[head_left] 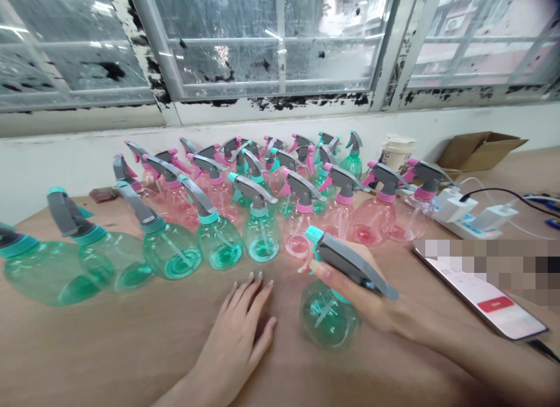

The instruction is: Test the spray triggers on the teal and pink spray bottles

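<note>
at 12 o'clock a window (271, 45) with flaking frames and smeared panes spans the top of the view. below it the wooden table (109, 360) spreads down to 6 o'clock. across the table stand green bottles (220, 246), their front row running from 9 round to 7 o'clock, and pink bottles (374, 220), carrying that row on from 5 to 3, with more of both colours behind them toward 12. near 4 o'clock lies a phone (459, 279), lit, with a cable plugged in. an opened cardboard box (472, 153) sits between 2 and 3. the left hand (238, 313), at 7 o'clock, holds nothing and lies palm down on the table, fingers loosely spread. the right hand (367, 296), between 4 and 5, grips a spray bottle (328, 322) at 5 o'clock by its grey head, fingertips by the trigger; whether its base touches the table i cannot tell. at 3 o'clock white chargers (457, 206) are plugged into a power strip, and a paper cup (396, 153) stands between 2 and 3, left of the box
</note>
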### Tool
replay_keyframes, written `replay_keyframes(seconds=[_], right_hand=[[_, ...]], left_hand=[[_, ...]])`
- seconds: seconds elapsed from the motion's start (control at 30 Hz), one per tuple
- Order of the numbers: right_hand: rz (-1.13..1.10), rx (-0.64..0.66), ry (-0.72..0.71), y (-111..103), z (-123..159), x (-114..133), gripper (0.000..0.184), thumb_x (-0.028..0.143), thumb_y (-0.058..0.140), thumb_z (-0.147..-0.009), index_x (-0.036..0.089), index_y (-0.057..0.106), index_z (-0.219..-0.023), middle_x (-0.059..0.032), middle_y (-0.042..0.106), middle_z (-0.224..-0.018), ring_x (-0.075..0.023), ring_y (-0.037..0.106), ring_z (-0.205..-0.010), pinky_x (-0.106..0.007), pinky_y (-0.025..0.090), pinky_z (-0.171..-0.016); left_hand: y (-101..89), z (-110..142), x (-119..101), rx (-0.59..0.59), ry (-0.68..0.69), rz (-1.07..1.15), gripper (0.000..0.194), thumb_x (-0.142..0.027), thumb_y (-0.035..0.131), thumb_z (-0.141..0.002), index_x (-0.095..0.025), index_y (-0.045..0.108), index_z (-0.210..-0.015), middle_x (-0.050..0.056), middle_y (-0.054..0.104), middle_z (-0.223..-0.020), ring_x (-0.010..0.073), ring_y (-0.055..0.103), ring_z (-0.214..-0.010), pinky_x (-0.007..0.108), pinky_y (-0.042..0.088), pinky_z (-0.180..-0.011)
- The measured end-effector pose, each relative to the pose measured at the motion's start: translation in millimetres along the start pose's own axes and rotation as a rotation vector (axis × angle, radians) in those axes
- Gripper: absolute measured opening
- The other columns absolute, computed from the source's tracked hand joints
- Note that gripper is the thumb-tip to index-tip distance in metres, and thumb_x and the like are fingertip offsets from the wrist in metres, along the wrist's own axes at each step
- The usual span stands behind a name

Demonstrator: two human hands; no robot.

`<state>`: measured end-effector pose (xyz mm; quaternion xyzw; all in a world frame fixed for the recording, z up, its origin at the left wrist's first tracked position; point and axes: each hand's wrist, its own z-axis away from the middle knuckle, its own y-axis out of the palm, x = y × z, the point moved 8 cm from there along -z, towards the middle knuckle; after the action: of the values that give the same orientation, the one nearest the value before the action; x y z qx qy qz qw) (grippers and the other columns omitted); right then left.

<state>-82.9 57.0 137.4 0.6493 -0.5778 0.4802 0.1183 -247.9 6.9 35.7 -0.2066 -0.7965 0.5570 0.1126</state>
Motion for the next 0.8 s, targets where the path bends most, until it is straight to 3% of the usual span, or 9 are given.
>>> replay_keyframes(seconds=[0.2,0.33,0.43,0.63,0.8], right_hand=[[-0.044,-0.018,0.075,-3.6,2.8,-3.2,0.017,0.033,0.054,-0.093,0.024,0.055,-0.078,0.0031,0.052,-0.068,-0.0114,0.049,-0.058,-0.024,0.043,-0.054],[-0.112,0.017,0.157,2.5,0.9,-11.5,0.017,0.03,0.054,-0.092,0.025,0.056,-0.076,0.0061,0.04,-0.058,-0.01,0.037,-0.048,-0.023,0.035,-0.046],[-0.099,-0.001,0.131,2.2,0.3,-13.0,0.019,0.031,0.055,-0.09,0.025,0.056,-0.072,0.0054,0.038,-0.058,-0.0109,0.034,-0.048,-0.025,0.033,-0.045],[-0.089,0.029,0.152,4.6,1.4,-15.3,0.01,0.031,0.053,-0.09,0.025,0.061,-0.086,0.0038,0.044,-0.063,-0.013,0.041,-0.055,-0.026,0.039,-0.051],[-0.093,0.033,0.166,4.5,0.7,-15.0,0.012,0.031,0.054,-0.09,0.024,0.055,-0.081,0.0058,0.043,-0.063,-0.0096,0.035,-0.051,-0.023,0.034,-0.047]], left_hand=[[-0.6,-0.7,-0.1,0.014,-0.007,-0.006,0.044,-0.03,0.045,-0.099,-0.017,0.045,-0.14,0.014,0.054,-0.141,0.0299,0.049,-0.131,0.051,0.042,-0.107],[0.1,-0.3,0.6,0.027,-0.018,0.016,0.044,-0.03,0.044,-0.099,-0.019,0.044,-0.142,0.013,0.053,-0.142,0.029,0.048,-0.133,0.05,0.039,-0.108],[0.6,0.0,1.0,0.028,-0.019,0.018,0.045,-0.031,0.044,-0.099,-0.02,0.043,-0.142,0.013,0.053,-0.143,0.0292,0.047,-0.133,0.05,0.039,-0.109],[0.9,-0.4,0.7,0.017,-0.014,0.009,0.044,-0.031,0.043,-0.099,-0.019,0.044,-0.141,0.013,0.053,-0.142,0.0292,0.048,-0.132,0.051,0.041,-0.107],[0.7,-0.3,-0.1,0.015,-0.009,0.0,0.043,-0.031,0.044,-0.099,-0.018,0.045,-0.14,0.013,0.054,-0.141,0.0295,0.049,-0.131,0.052,0.041,-0.107]])
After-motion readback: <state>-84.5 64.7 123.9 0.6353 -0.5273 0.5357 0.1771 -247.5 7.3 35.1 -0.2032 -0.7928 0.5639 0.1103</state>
